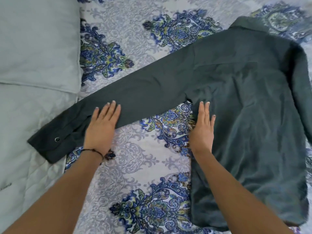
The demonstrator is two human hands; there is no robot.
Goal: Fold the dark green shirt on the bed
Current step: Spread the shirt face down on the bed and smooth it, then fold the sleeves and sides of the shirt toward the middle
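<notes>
Dark green long-sleeved shirt spread flat, seemingly back upward, on the right part of a bed covered by a grey bedspread with blue floral medallions. From the left: pale grey-green quilted pillow; buttoned cuff, lying over the edge of the pale quilting; left hand, fingers straight, flat on the outstretched sleeve just beside the cuff; bare bedspread; right hand, likewise flat, on the body's side edge below the armpit; collar at far upper right. The hands are well apart and grip nothing. The body's long axis runs from collar (far) to hem (near); the sleeve's slants from shoulder down-left to cuff. Judged step: smoothing before the sleeve fold. Done well, the right hand pins the side edge as a hinge while the left lifts the cuff end and lays the sleeve across the back without dragging the body.
</notes>
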